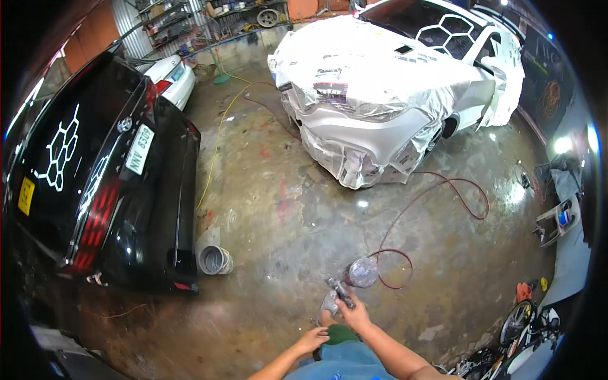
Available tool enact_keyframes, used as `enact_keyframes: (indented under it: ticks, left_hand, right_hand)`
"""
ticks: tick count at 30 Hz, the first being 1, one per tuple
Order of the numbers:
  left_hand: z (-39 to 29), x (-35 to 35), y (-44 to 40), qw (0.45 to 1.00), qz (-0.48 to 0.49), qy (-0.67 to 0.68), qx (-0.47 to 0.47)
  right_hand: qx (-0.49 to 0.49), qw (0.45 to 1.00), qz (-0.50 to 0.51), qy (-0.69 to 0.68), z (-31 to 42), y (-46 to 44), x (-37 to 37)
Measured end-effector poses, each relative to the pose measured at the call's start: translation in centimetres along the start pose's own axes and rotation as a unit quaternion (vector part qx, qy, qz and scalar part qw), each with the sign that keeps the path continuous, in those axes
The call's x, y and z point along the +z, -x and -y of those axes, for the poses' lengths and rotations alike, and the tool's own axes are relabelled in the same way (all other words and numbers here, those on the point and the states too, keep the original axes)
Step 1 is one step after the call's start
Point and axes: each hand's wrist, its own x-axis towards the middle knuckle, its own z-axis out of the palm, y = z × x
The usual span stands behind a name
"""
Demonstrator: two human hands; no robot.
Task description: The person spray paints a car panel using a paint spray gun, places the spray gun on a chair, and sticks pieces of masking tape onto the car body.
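Blue cloth, a shirt, fills the bottom edge, with green shorts just above it. At the shorts, the left hand rests with its fingers loosely bent; whether they pinch the cloth I cannot tell. Beside it, the right hand has its fingers closed around a dark spray gun, held out over the floor above one foot. A rounded, film-like grey cup shows just beyond the gun, and a red hose loops next to it and runs forward across the concrete. Further left, a grey bucket stands near a black car. Beyond, a white car wears paper and plastic sheeting over its front. Cluttered shelves line the far wall.
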Motion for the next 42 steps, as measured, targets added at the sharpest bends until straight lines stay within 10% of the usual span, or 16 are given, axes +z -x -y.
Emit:
enact_keyframes:
  ticks: [6, 9, 12, 18, 24, 33, 42]
  left_hand:
    - [5.5, -13.2, 1.6, 0.949, -0.165, -0.243, -0.114]
    - [3.6, -15.7, 4.2, 0.937, -0.162, -0.207, -0.231]
    - [8.2, -16.7, 1.8, 0.938, -0.2, 0.114, -0.259]
    - [4.7, -26.0, -4.3, 0.929, -0.261, 0.147, -0.218]
    - [-0.9, -42.2, -10.2, 0.981, -0.13, -0.082, -0.116]
    - [-13.1, -60.4, -23.6, 0.835, 0.074, -0.471, -0.273]
    - [-17.7, -66.7, -38.2, 0.83, 0.02, -0.52, -0.201]
  right_hand:
    - [0.023, 0.988, -0.103, -0.112, 5.7, -11.3, -1.7]
    - [-0.002, 0.963, -0.182, -0.199, 9.3, -16.7, -1.1]
    - [-0.026, 0.932, -0.23, -0.279, 11.5, -22.4, 0.3]
    - [0.011, 0.888, -0.302, -0.346, 14.1, -35.2, 4.0]
    - [0.043, 0.844, -0.372, -0.383, 17.5, -46.6, 8.0]
    - [0.098, 0.803, -0.478, -0.342, 20.7, -59.3, 13.6]
    - [0.124, 0.802, -0.539, -0.227, 12.7, -78.8, 17.4]
